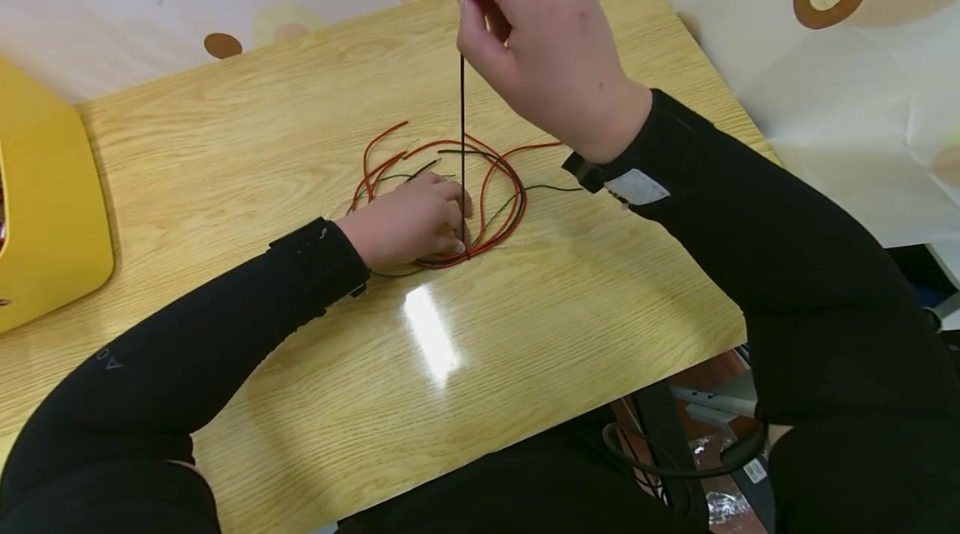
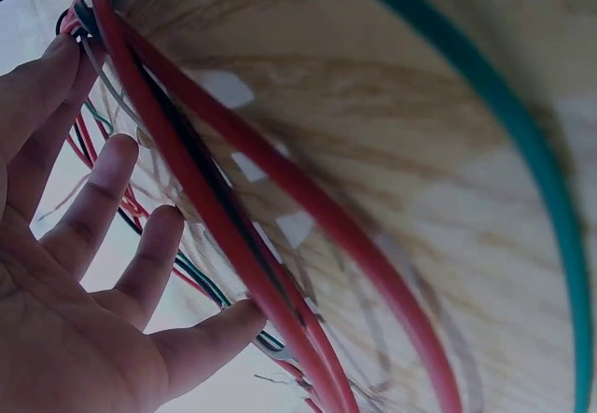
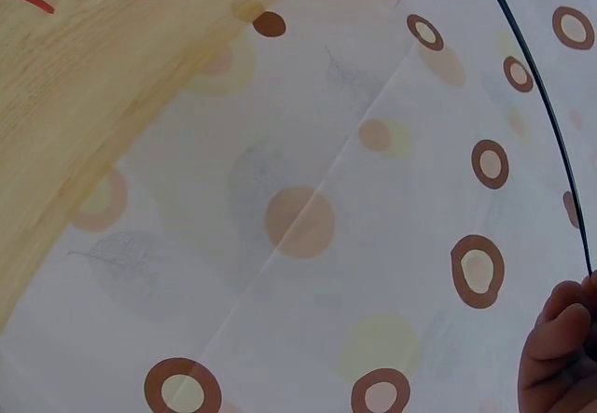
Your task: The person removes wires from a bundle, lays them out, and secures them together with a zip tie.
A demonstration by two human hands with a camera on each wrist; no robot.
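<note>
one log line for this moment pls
right hand: pinches black wire, pulled up taut | left hand: presses wire tangle on table

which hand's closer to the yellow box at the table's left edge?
Left. The left hand rests on the wire tangle mid-table, on the side toward the yellow box. The right hand is raised further right, pinching a black wire pulled straight up.
</note>
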